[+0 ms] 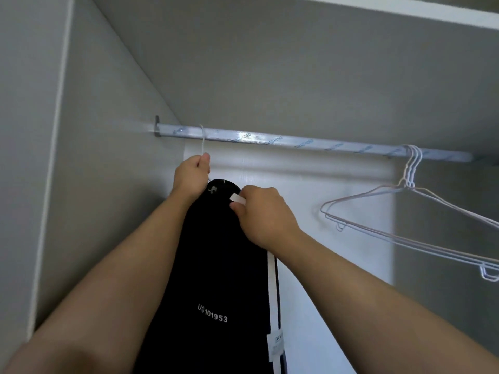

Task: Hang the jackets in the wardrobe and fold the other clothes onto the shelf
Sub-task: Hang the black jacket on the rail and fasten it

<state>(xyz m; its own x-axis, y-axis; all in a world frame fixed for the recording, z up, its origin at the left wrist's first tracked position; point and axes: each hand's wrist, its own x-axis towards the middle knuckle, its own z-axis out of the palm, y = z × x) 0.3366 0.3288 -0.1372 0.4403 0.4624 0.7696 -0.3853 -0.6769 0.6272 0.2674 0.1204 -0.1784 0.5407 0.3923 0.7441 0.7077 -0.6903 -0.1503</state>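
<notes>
— Where do we have our hands?
— Our left hand [192, 174] is curled tight round the neck of a white wire hanger [203, 143], just under the rail. Our right hand [266, 218] is a little nearer and to the right, thumb and fingers pinching a white strip [237, 198] at the top edge of the black jacket [216, 265]. The two hands are close together but not touching; the jacket's top sits between them.
— And is the hanger on the rail?
— Its hook passes over the clothes rail [297, 143] near the left end, close to the dark bracket [157, 129] that fixes the rail to the wardrobe's left side panel [108, 171].
— Where does that leave the jacket?
— It hangs down from our hands at the left of the wardrobe, between our forearms, running out of the bottom of the view. We see white print [213, 315] reading 101953 low on it, a white stripe [272, 287] down its right edge and a small label [275, 344] below. How it sits on the hanger we cannot tell, since our hands cover that part.
— What else is in there?
— At the right end of the rail hang several empty white wire hangers [410, 211], well apart from the jacket. Behind is a pale back panel [324, 184].
</notes>
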